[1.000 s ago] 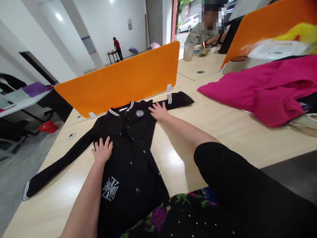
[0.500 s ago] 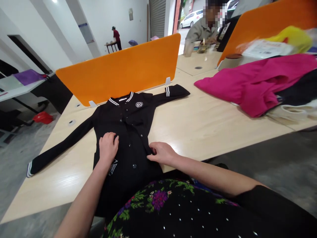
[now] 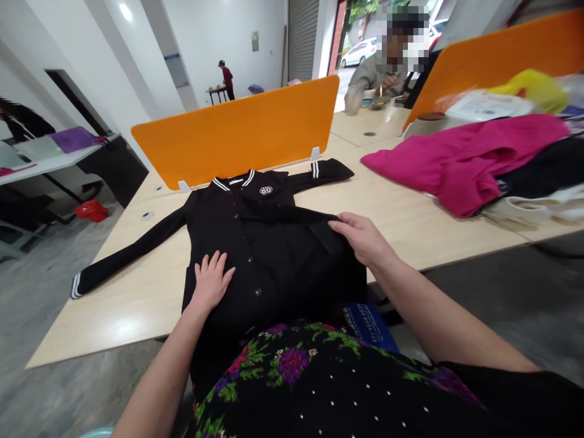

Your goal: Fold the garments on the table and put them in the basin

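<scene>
On the wooden table (image 3: pixel 401 213) the right hand (image 3: pixel 360 237) pinches the black jacket (image 3: pixel 269 255) at its right edge, pulling the cloth sideways; the left hand (image 3: pixel 210 281) lies flat and open on the jacket's front; a pink garment (image 3: pixel 456 161) lies well apart, right.

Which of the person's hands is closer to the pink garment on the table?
Right. The right hand grips the black jacket's front edge, on the side toward the pink garment. The left hand lies flat on the jacket's other side, farther away.
</scene>
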Demonstrator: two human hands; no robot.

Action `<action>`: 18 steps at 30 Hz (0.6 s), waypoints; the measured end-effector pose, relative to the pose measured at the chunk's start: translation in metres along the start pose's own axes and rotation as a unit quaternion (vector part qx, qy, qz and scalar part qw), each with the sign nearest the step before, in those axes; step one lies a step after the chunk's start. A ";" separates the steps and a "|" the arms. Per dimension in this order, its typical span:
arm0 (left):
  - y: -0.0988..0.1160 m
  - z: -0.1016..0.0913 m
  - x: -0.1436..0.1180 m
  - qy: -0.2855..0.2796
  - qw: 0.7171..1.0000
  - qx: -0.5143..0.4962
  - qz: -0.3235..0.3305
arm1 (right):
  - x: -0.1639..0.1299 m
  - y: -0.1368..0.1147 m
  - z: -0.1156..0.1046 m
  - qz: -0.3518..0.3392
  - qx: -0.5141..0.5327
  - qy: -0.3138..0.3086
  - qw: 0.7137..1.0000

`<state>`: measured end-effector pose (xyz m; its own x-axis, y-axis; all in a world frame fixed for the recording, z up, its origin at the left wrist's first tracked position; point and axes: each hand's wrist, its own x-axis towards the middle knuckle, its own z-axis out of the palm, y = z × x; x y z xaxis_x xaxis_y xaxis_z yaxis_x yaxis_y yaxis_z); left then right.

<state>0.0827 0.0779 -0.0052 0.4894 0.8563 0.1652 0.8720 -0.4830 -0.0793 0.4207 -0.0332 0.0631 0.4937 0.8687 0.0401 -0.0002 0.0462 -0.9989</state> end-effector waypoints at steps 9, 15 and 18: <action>0.005 -0.008 0.006 -0.043 0.999 0.027 -0.012 | -0.041 -0.078 0.074 -0.210 -0.161 -0.318 0.910; 0.003 -0.009 0.006 -0.042 0.999 0.016 -0.017 | -0.087 -0.012 0.113 -0.208 -0.351 -0.493 0.768; 0.002 -0.007 0.006 -0.032 0.999 0.011 -0.015 | -0.088 0.013 0.095 -0.224 -0.400 -0.338 0.822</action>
<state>0.0876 0.0804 0.0027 0.4630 0.8801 0.1048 0.8856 -0.4544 -0.0965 0.2949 -0.0625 0.0491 -0.3080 0.9409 0.1408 0.7558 0.3319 -0.5645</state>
